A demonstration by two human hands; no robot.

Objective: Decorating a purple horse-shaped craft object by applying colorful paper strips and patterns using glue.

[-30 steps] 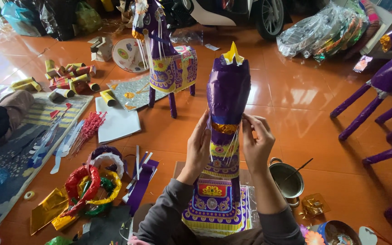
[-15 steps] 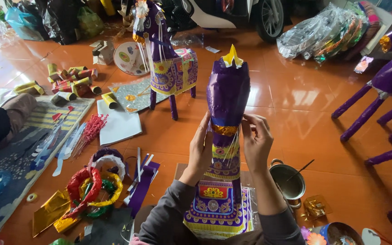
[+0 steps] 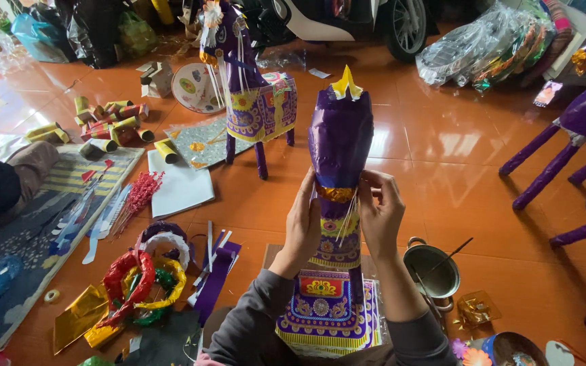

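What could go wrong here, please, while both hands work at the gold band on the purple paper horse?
The left hand and right hand pinch the gold band on the purple paper horse; a hard squeeze might crease its glossy paper. The metal pot with its stick sits by the right elbow and could be tipped.

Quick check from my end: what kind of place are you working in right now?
Probably a home workshop for paper craft, set up on an orange tiled floor. Both hands hold a purple paper horse; a finished horse, paper rolls and a parked scooter are around.
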